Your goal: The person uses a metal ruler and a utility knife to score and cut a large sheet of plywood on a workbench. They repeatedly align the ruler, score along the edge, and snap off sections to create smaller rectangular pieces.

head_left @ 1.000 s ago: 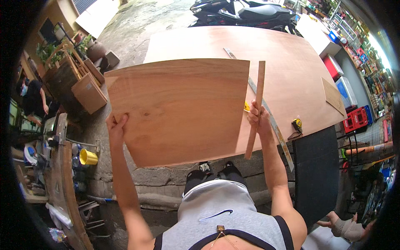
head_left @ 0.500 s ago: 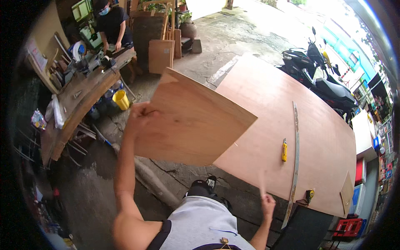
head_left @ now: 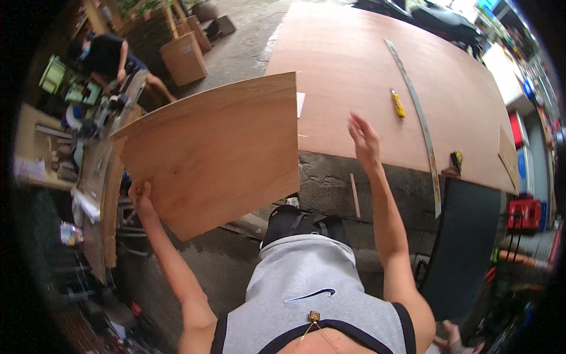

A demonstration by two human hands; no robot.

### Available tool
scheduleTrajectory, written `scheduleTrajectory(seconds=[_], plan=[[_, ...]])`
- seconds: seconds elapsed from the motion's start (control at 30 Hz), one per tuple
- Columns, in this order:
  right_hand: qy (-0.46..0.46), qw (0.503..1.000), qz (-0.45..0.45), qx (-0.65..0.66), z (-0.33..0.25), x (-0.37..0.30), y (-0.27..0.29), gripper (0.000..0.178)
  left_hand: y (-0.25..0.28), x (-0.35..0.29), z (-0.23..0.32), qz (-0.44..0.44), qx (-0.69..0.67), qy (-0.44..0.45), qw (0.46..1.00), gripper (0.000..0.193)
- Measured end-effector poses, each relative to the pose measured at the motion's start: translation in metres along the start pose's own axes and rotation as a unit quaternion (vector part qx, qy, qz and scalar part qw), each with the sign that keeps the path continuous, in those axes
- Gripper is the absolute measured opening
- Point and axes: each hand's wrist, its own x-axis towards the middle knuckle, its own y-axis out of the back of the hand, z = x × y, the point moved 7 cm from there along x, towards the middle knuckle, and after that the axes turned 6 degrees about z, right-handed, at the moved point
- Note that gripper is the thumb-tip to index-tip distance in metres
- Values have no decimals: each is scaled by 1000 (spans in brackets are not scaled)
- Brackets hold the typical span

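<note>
My left hand (head_left: 141, 197) is closed on the left edge of a cut brown plywood panel (head_left: 218, 153), holding it up and tilted in front of me. My right hand (head_left: 364, 138) is empty, fingers stretched out, over the near edge of a large plywood sheet (head_left: 336, 65). Below that hand, a thin wooden strip (head_left: 355, 196) appears on or just above the floor. On the sheet lie a yellow utility knife (head_left: 398, 104) and a long metal straightedge (head_left: 420, 115), whose near end juts past the edge. A tape measure (head_left: 456, 159) sits at the sheet's near right.
A wooden workbench (head_left: 109, 206) stands at the left, with a person (head_left: 109, 56) working at its far end. A dark board (head_left: 466, 236) is below the sheet's near right edge. Behind are a motorcycle (head_left: 445, 23) and leaning boards (head_left: 184, 58). A red crate (head_left: 525, 213) is at right.
My right hand has let go of the thin wooden strip and moved up and forward, opening. The panel in my left hand has swung lower and left. The whole view has shifted.
</note>
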Motion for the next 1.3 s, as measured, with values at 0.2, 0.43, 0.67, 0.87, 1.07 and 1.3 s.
scheduleTrajectory(seconds=[0.2,0.43,0.67,0.87,1.07,1.3], plan=[[8,989,-147,33,-83,77,-79,41,0,32,-18,17,-58,30,998,28],[-3,993,-117,6,-62,91,-99,19,-41,102,-8,-151,-61,-84,983,26],[-5,997,-31,-67,-60,92,-86,21,-107,152,6,-266,-53,-127,954,34],[-64,990,-55,116,-49,95,-62,24,-167,173,7,-316,-41,-169,933,38],[-118,976,-65,170,-13,102,-13,29,-231,139,50,-341,-13,-199,918,43],[-165,962,-44,211,31,130,38,25,-276,104,77,-364,18,-238,901,37]])
